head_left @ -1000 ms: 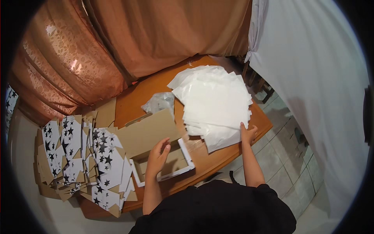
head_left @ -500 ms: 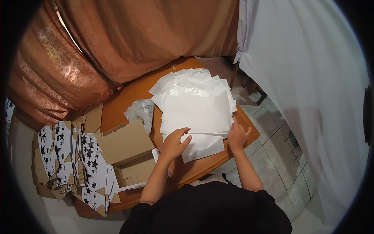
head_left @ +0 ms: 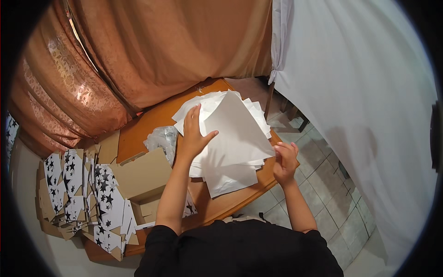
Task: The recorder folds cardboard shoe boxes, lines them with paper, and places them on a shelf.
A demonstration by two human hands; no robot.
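Observation:
Between my hands a sheet of white paper is raised at a tilt above a messy stack of white sheets. Its near right corner is pinched in the fingers of my right hand, beside the table's right edge. My left hand is at the sheet's left side, with thumb and fingers spread apart; it does not grip the paper. Left of my left forearm stands an open cardboard box, brown inside, its lid tipped back. Part of the box is hidden behind that forearm.
Several flattened boxes with black stars on white are piled at the left of the wooden table. A crumpled clear plastic bag lies behind the open box. Orange curtains hang at the back, a white cloth at the right.
My right hand has lifted the top sheet by its corner, so it tilts up off the stack. My left hand has moved away from me along the paper's left side.

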